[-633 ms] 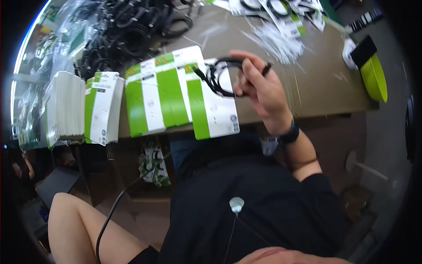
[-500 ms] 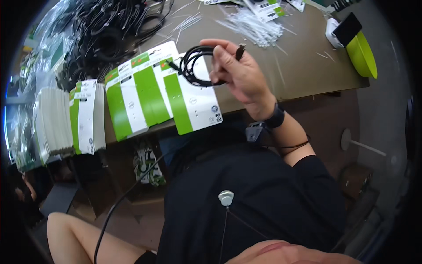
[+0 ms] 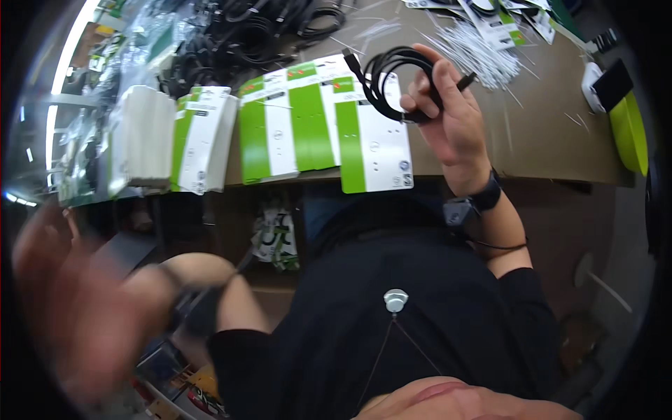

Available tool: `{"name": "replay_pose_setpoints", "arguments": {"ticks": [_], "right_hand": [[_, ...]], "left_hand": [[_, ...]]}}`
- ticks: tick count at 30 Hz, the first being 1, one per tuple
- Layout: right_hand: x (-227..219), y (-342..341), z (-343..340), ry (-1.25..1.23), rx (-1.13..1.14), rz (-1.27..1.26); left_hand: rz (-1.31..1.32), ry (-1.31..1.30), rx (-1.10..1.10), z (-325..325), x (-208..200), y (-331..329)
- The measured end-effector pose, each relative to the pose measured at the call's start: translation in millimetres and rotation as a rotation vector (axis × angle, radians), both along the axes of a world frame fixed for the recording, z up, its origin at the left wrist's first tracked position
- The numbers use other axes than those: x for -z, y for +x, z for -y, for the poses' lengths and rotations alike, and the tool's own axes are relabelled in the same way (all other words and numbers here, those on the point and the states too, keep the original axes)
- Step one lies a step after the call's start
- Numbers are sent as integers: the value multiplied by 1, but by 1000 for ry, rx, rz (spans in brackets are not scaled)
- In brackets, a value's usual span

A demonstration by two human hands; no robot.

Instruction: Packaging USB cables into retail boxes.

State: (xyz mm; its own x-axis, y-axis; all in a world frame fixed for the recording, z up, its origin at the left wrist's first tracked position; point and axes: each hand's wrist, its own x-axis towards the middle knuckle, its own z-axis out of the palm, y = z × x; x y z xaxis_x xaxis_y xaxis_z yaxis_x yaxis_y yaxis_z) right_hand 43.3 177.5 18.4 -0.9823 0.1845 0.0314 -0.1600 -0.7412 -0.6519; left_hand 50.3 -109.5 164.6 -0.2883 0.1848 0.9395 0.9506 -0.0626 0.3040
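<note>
A coiled black cable [image 3: 379, 92] hangs from my right hand [image 3: 455, 119], its loops pinched between thumb and fingers. Two plug ends stick out of the coil, one to the left and one beside the thumb. Below it, at the table's front edge, lies a white and green packaging card [image 3: 378, 150], with more such cards [image 3: 308, 126] overlapping to its left. My left hand [image 3: 87, 301] is raised at the far left, away from the table. Motion smears its fingers, so I cannot tell whether it holds anything.
Stacked cards [image 3: 203, 140] stand left of the spread ones. Behind them is a heap of black cables [image 3: 259, 35]. White cable ties [image 3: 483, 59] lie in a pile at the back right, and a lime-green bowl [image 3: 630, 133] sits at the right edge with a dark-screened device [image 3: 612, 84].
My left hand has come into view at the far left, moving fast. The view has shifted, so the table's things appear further right. My right hand keeps its hold on the coiled cable.
</note>
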Motion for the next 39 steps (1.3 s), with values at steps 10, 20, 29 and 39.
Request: {"name": "replay_pose_setpoints", "arguments": {"ticks": [10, 20, 29, 39], "right_hand": [[8, 9, 29, 198, -326, -3], [17, 15, 22, 294, -393, 123], [2, 6, 17, 647, -452, 156], [7, 5, 13, 227, -475, 246]], "left_hand": [[1411, 253, 1120, -93, 183, -43], [1546, -8, 1077, -83, 177, -40], [1432, -327, 420, -87, 142, -48], [1721, 203, 1118, -95, 177, -46]]}}
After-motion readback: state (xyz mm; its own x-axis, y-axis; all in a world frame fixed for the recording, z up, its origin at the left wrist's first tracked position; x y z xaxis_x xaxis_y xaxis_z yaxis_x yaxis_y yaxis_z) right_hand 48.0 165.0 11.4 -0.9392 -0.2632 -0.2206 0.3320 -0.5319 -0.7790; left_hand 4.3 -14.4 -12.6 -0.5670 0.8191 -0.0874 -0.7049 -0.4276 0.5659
